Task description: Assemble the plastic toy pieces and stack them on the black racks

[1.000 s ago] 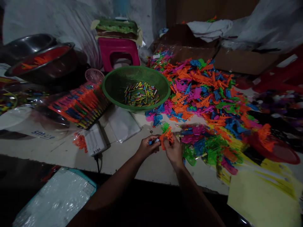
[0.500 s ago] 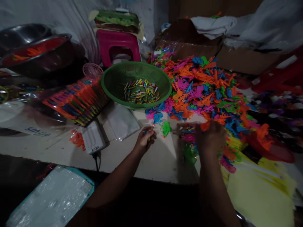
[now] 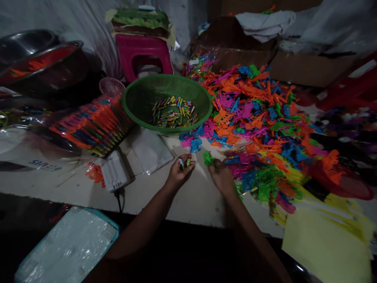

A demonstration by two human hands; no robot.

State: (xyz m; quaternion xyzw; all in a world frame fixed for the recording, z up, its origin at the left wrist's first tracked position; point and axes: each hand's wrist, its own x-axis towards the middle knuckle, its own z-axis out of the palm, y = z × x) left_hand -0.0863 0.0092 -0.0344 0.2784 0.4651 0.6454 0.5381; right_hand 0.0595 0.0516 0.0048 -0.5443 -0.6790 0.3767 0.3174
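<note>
The bright green plastic piece [image 3: 207, 158], over the white table [image 3: 194, 208], slanted forward and leftward from the right hand [image 3: 222, 177], whose fingers pinched its near end. Farther left, the half-curled left hand [image 3: 177, 173] held small printed cylinders [image 3: 188, 161].

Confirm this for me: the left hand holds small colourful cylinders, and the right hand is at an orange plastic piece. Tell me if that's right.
Not quite: the plastic piece at the right hand is green, not orange, as the head view shows. The left hand does hold small colourful cylinders.
</note>
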